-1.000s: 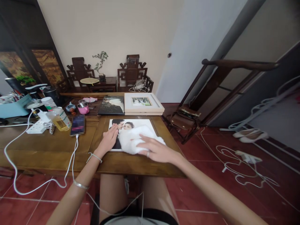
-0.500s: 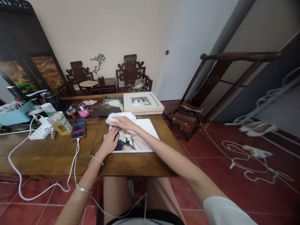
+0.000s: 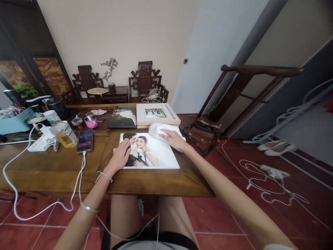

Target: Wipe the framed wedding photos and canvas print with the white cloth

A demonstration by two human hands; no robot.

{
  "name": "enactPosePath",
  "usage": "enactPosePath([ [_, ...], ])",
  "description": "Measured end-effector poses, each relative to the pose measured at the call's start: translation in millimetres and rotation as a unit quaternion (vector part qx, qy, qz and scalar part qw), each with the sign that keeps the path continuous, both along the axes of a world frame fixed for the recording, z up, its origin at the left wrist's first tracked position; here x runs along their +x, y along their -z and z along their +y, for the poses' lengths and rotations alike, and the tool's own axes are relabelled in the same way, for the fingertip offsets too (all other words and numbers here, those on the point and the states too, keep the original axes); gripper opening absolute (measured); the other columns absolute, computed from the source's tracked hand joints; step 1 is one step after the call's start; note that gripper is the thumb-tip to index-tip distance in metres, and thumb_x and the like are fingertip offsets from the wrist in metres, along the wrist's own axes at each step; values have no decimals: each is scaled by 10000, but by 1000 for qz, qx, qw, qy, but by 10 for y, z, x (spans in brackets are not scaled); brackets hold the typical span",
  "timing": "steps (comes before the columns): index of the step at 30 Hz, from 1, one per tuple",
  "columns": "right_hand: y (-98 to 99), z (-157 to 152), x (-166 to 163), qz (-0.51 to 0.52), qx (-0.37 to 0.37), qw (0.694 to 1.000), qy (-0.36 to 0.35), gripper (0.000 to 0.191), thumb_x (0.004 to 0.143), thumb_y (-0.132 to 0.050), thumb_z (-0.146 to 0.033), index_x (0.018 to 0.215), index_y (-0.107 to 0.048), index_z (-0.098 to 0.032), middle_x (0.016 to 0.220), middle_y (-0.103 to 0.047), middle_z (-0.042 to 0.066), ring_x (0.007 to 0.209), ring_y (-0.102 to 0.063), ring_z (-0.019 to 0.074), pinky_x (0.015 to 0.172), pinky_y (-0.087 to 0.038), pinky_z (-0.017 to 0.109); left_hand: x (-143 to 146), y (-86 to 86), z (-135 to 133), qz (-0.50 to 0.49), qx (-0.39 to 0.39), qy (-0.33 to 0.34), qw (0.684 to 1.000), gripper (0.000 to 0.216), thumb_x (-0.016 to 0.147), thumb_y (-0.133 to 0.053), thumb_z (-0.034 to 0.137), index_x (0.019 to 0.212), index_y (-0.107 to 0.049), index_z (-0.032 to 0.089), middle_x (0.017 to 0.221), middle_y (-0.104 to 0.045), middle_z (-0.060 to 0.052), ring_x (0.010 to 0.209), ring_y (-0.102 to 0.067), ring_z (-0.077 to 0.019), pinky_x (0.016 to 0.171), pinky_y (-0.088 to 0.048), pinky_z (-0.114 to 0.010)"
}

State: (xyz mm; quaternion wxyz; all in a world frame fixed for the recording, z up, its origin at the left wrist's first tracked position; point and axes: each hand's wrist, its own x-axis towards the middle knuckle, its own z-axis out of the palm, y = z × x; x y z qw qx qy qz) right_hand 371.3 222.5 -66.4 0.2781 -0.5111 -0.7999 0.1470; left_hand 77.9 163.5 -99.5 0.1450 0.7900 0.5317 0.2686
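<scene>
A large photo print [image 3: 161, 156] of a couple lies flat on the wooden table [image 3: 59, 163] in front of me. My left hand [image 3: 120, 157] rests flat on the print's left edge, fingers spread. At the print's far right corner my right hand [image 3: 173, 139] presses down on a white cloth [image 3: 159, 130], fingers laid over it.
Behind the print lie a white framed picture [image 3: 157, 114] and a dark photo [image 3: 123, 117]. To the left are a phone [image 3: 84, 140] on a white cable, a bottle [image 3: 63, 133], a power strip [image 3: 39, 143] and a pink cup [image 3: 91, 121]. Cables trail on the red floor at right.
My right hand has swept the cloth across the print: from its near middle, to the far left corner, then over to the far right corner. The left hand has stayed put.
</scene>
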Motion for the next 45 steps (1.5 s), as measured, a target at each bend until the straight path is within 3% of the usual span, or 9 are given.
enactPosePath([
  [4, 29, -436, 85, -33, 16, 999, -39, 319, 911, -484, -319, 1126, -682, -194, 1218, -675, 86, 1220, -551, 306, 1132, -263, 548, -2, 21, 14, 14, 1, -1, 1000, 482, 967, -344, 295, 1431, -406, 183, 1542, -346, -111, 1440, -292, -234, 1153, -269, -480],
  [11, -212, -1587, -65, -91, 16, 975, -201, 281, 949, -453, -294, 1069, -700, -233, 1413, -528, 80, 1333, -439, 278, 1142, -281, 508, 17, -22, 3, 20, -18, -9, 1000, 482, 974, -322, 300, 1431, -405, 172, 1545, -339, -111, 1442, -285, -237, 1145, -279, -502],
  [14, -189, -1519, -74, -89, -3, 976, -196, 294, 954, -454, -327, 1097, -696, -237, 1369, -571, 75, 1339, -430, 286, 1127, -316, 479, 7, -23, 8, 18, -20, -9, 1000, 477, 974, -330, 307, 1428, -409, 186, 1544, -343, -107, 1442, -287, -243, 1134, -291, -516],
  [20, 9, -472, -29, -72, -21, 992, -99, 390, 935, -472, -386, 1231, -643, -199, 1347, -586, 105, 1365, -370, 357, 1082, -339, 522, -38, 22, 36, 2, -6, 8, 1000, 473, 970, -356, 317, 1423, -415, 194, 1535, -360, -112, 1436, -300, -234, 1156, -266, -492],
  [23, -27, -54, -40, -35, -13, 994, -100, 362, 940, -450, -406, 1160, -673, -226, 1272, -644, 70, 1274, -490, 330, 1051, -370, 499, -52, 36, 46, 1, 1, 13, 1000, 472, 967, -363, 309, 1427, -411, 211, 1535, -363, -102, 1435, -304, -227, 1161, -266, -474],
  [27, -82, 163, -95, -14, -9, 996, -89, 390, 943, -423, -435, 1116, -683, -202, 1216, -672, 86, 1157, -578, 307, 1008, -407, 464, -47, 25, 41, 6, 4, 19, 1000, 475, 967, -358, 300, 1428, -411, 195, 1532, -368, -105, 1436, -302, -220, 1170, -253, -463],
  [32, -13, -89, -131, -26, -19, 998, -59, 428, 940, -410, -416, 1226, -634, -190, 1237, -657, 106, 1278, -481, 331, 1066, -338, 511, -21, 2, 21, 6, -2, 3, 1000, 473, 963, -366, 293, 1418, -427, 177, 1530, -369, -113, 1433, -309, -225, 1163, -263, -472],
  [41, -211, -1517, 47, -83, -139, 979, -123, 476, 939, -385, -535, 1197, -666, -251, 1427, -512, 85, 1423, -258, 331, 1104, -305, 497, 21, -18, 3, 20, 2, -10, 1000, 464, 955, -371, 256, 1407, -443, 181, 1524, -379, -115, 1429, -316, -233, 1144, -295, -478],
  [45, -217, -1501, 73, -53, -160, 975, -146, 528, 933, -375, -592, 1181, -673, -232, 1407, -531, 101, 1413, -277, 347, 1099, -302, 509, 27, -44, -21, 26, 1, -8, 1000, 469, 956, -365, 253, 1415, -434, 185, 1528, -371, -116, 1428, -318, -236, 1141, -298, -480],
])
